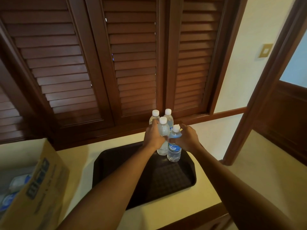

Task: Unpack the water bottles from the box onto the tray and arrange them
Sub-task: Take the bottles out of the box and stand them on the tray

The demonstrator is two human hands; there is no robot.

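Several clear water bottles with white caps stand upright in a tight cluster at the far right end of the dark tray. My left hand wraps around the front left bottle. My right hand grips the front right bottle, which has a blue label. Two more bottles stand just behind them, near the shutters. The open cardboard box sits at the left edge, with more bottles lying inside.
The tray rests on a cream counter with a wooden front edge. Dark wooden louvred shutters rise directly behind the counter. A wooden door frame and a wall switch are to the right.
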